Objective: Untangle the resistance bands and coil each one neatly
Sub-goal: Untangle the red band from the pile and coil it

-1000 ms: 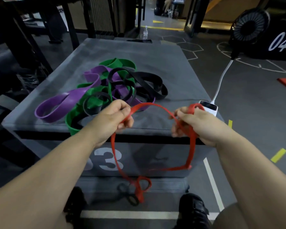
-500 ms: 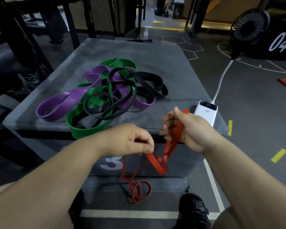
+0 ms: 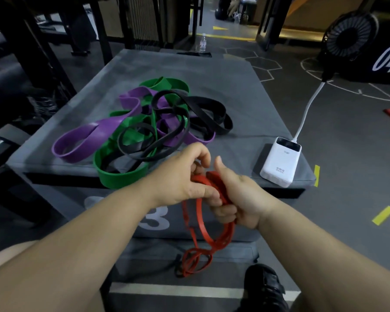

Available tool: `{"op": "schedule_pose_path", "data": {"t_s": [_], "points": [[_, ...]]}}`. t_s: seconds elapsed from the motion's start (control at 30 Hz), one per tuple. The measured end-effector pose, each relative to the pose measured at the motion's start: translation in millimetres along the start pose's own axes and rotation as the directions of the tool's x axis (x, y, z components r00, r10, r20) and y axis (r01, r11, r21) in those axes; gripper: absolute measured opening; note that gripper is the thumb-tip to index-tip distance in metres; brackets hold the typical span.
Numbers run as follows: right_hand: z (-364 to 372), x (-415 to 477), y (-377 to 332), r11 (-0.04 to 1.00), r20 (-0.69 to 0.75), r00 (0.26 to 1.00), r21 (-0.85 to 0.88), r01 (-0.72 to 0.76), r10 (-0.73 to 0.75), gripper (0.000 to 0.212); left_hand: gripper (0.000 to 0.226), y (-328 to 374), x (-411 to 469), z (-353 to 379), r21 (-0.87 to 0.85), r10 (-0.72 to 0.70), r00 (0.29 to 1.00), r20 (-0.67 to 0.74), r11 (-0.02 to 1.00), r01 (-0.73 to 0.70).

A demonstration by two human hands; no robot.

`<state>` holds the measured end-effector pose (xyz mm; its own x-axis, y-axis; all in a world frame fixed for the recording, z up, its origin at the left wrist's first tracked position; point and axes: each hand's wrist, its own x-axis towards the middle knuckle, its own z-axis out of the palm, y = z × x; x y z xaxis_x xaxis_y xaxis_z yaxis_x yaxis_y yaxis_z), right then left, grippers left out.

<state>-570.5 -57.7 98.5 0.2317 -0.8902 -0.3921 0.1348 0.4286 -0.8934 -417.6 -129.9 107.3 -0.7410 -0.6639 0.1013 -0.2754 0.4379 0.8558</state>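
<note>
We hold the red band (image 3: 214,181) between both hands just in front of the padded box (image 3: 189,70), at about five o'clock from the pile on its top. The right hand (image 3: 241,199) has its fingers curled round a bunch of folded loops, thumb standing up. The left hand (image 3: 180,176) pinches a strand against that bunch with its fingers bent over it. The rest of the band hangs toward six o'clock and ends in a small snarl near the floor. We judge it light, thin and limp, rubbery enough to grip well but springy, so the loops will want to pop open unless a thumb pins them. The best hold looks to be flat across the gathered turns, with the other hand feeding slack close to the bunch. The purple band (image 3: 92,131), green band (image 3: 122,177) and black band (image 3: 227,127) lie tangled at eleven o'clock from the hands; they are wider and look heavier and stiffer. The fingers hide how many turns sit in the right palm. We cannot tell whether the dark strand in the snarl is shadow or another band, nor whether the black rubber is one band or two. A white power bank (image 3: 279,163) sits at three o'clock from the hands.
</note>
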Motion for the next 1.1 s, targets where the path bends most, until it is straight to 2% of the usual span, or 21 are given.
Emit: {"op": "schedule_pose_path", "data": {"t_s": [0.1,0.17,0.23,0.33,0.43,0.5,0.6,0.67,0.77,0.83,0.9,1.03,1.1], "points": [[-5,-3,-9,0.998,-0.012,0.999,0.034,0.054,-0.053,0.042,0.051,-9,0,-7,-0.126,-0.086,0.992,0.096,0.987,0.097],[-11,-5,-14,0.994,-0.022,0.996,0.066,0.089,-0.088,0.043,0.041,-14,0,-13,-0.094,-0.107,0.985,0.133,0.988,0.12],[-18,-7,-18,0.992,-0.005,0.995,0.078,0.098,-0.098,0.053,0.023,-16,-1,-15,-0.122,-0.127,0.974,0.185,0.981,0.151],[-27,-11,-20,0.999,0.069,0.996,0.016,0.047,-0.048,0.052,0.016,-9,-3,-18,-0.264,-0.076,0.992,0.103,0.959,0.101],[-29,-11,-13,0.992,0.242,0.968,-0.124,-0.032,0.062,0.082,0.017,4,-3,-17,-0.286,0.05,0.999,0.008,0.957,-0.046],[-27,-10,-9,0.989,0.372,0.923,-0.139,-0.053,0.101,0.093,0.013,10,-2,-13,-0.274,0.111,0.994,-0.019,0.955,-0.112],[-18,-10,-8,0.994,0.494,0.866,-0.107,-0.027,0.077,0.087,0.012,13,-1,-4,-0.276,0.121,0.99,-0.073,0.952,-0.136],[-14,-11,-9,0.999,0.479,0.877,-0.029,-0.017,0.029,0.072,0.013,10,1,1,-0.322,0.075,0.994,-0.084,0.942,-0.098],[-16,-9,-13,0.989,0.407,0.911,0.147,0.002,-0.063,0.053,0.02,-2,2,6,-0.425,-0.047,0.999,-0.005,0.904,0.04],[-20,-8,-17,0.982,0.374,0.923,0.19,0.018,-0.089,0.05,0.032,-8,1,10,-0.455,-0.096,0.994,0.049,0.884,0.107],[-23,-7,-20,0.982,0.346,0.935,0.188,0.008,-0.074,0.05,0.031,-10,0,12,-0.437,-0.093,0.994,0.058,0.893,0.109],[-29,-7,-23,0.981,0.365,0.931,0.18,-0.074,0.003,0.049,0.009,-6,4,5,-0.357,-0.066,0.991,-0.116,0.934,0.02],[-35,-7,-23,0.976,0.389,0.921,0.197,-0.096,0.012,0.045,0.012,-6,5,0,-0.337,-0.046,0.985,-0.167,0.941,-0.014]]}}
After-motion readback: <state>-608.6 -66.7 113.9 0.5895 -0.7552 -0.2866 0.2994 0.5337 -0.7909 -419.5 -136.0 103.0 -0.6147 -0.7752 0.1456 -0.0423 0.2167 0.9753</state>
